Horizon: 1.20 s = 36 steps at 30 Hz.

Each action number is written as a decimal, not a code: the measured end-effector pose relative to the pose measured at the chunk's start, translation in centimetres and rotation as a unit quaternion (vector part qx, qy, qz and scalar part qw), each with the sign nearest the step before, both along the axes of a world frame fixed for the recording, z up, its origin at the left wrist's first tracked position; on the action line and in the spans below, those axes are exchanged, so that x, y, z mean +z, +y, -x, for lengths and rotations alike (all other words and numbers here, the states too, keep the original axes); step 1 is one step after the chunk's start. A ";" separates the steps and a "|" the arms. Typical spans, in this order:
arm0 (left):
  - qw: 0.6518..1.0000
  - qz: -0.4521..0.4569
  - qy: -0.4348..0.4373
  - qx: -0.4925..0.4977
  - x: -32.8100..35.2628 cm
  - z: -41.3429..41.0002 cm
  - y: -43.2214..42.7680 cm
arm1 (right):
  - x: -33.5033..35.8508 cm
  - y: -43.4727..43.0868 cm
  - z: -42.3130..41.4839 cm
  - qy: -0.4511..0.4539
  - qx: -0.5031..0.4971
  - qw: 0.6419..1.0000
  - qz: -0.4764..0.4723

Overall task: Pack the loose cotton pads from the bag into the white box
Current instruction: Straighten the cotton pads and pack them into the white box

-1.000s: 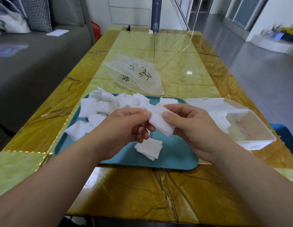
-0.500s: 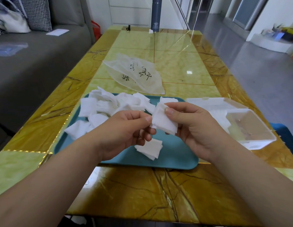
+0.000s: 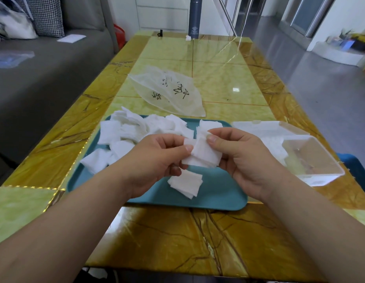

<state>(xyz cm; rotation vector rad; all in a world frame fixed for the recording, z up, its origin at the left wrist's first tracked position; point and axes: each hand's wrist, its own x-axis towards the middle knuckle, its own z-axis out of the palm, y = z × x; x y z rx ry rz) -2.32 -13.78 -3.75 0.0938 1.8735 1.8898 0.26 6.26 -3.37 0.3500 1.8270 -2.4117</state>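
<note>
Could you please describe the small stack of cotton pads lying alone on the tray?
Find the teal plastic tray on the yellow marble-patterned table. In its front half lies a small stack of square white cotton pads. Unlike the scattered heap of pads at the back left, it sits alone.

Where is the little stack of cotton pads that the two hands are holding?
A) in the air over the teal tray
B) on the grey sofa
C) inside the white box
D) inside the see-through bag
A: the left hand and right hand pinch the stack of cotton pads over the teal tray, with the white box off to the right and the bag lying farther back.
</note>
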 end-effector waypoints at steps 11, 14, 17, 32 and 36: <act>0.994 -0.049 0.062 -0.075 2.5 -1.2 -0.6 | -0.1 -0.2 -0.2 -0.018 -0.011 0.997 -0.079; 0.992 0.026 0.121 -0.038 1.9 -1.3 0.2 | 0.2 -0.6 -0.4 -0.006 0.053 0.998 -0.024; 0.990 0.042 0.132 0.001 1.6 -1.0 0.3 | 0.4 -0.7 -0.5 0.012 0.070 0.997 -0.025; 0.975 0.129 0.177 0.037 0.2 -0.2 0.0 | -0.1 -0.3 -0.8 0.081 0.101 0.975 -0.180; 0.967 0.170 0.192 0.001 0.0 -0.3 0.0 | -0.6 -0.1 -0.6 0.109 0.089 0.949 -0.282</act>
